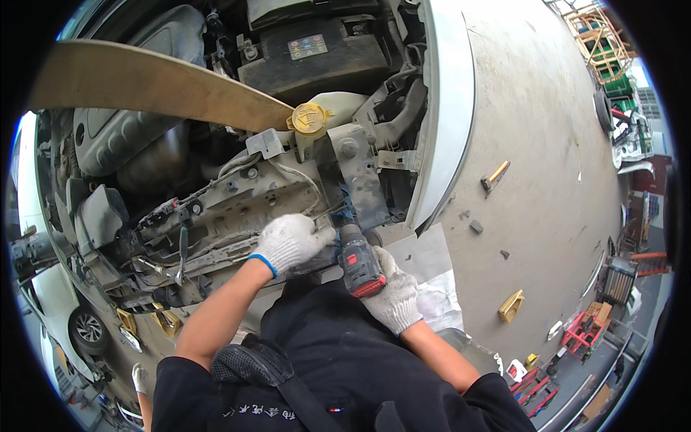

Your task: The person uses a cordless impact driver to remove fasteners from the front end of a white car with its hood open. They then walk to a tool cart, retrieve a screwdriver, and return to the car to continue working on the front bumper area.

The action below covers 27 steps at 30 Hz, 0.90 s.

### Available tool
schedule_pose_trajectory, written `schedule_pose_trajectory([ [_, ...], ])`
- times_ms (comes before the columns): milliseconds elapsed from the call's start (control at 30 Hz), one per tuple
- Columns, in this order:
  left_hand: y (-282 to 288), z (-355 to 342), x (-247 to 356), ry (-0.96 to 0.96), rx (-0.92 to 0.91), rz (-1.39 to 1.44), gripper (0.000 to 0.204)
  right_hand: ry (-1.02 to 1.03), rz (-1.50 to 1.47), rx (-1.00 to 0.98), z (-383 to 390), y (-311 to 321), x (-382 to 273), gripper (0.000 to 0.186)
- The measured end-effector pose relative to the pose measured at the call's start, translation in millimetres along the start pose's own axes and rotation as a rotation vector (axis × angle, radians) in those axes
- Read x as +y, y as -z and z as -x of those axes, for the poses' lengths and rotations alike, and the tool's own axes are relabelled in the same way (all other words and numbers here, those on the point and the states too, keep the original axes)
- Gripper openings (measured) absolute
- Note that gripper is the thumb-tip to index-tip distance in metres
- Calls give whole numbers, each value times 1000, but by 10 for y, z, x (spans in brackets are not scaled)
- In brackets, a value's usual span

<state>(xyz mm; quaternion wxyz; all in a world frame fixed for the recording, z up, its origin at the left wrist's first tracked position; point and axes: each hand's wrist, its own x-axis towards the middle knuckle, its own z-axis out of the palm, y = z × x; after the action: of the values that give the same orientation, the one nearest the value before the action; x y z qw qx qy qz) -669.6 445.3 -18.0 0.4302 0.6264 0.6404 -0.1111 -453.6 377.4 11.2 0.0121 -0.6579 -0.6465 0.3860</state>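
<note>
My right hand (394, 291), in a white knit glove, wraps round a grey and red cordless drill (360, 263). The drill's front end meets the car's front panel (360, 173), close to a small blue part (347, 209); the exact contact point is hidden. Just left of the drill, my left hand (291, 241), gloved with a blue cuff, is closed low on the dusty front crossmember (230, 209). What its fingers hold, if anything, cannot be made out. A yellow washer-fluid cap (309, 119) sits above both hands.
A long flat board (151, 83) slants across the engine bay, left of the battery (313, 57). A ratchet wrench (169, 270) lies on the front beam. On the floor at right are an orange-handled tool (495, 178) and a yellow block (511, 307). Another person's gloved hand (139, 378) shows lower left.
</note>
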Motion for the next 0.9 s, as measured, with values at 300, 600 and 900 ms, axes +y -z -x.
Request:
schedule_pose_trajectory([
  [300, 185, -497, 246, -578, 71, -418, 17, 33, -95, 9, 27, 4, 92, 39],
  [600, -78, -626, 374, -505, 110, -748, 13, 68, -128, 33, -9, -92, 253, 40],
  [900, -66, -605, 378, -493, 86, -694, 13, 43, -57, -85, -6, -7, 200, 50],
])
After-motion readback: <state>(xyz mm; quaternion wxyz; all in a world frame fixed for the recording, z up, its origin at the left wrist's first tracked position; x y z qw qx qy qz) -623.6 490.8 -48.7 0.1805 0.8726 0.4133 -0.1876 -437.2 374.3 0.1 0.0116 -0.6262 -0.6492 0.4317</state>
